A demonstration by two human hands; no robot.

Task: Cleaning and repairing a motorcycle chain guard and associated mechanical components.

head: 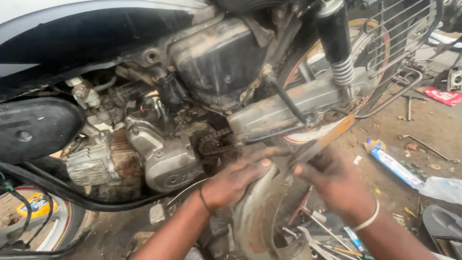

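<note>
My left hand (238,175) lies with fingers closed over the top of a dirty curved metal cover (255,212), just below the drive chain (214,142) of the motorcycle. My right hand (332,180) grips a flat rusty bar (332,137) that goes up toward the rear wheel (375,38).

Fingertips of right hand (332,180) blurred; grip on long flat rust-orange metal bar (332,137) indeterminable. Curved grey metal cover (255,212) under left hand (238,178) cut off at bottom edge. Spoked rear wheel (370,43), upper right, largely hidden behind swingarm and shock absorber.
</note>
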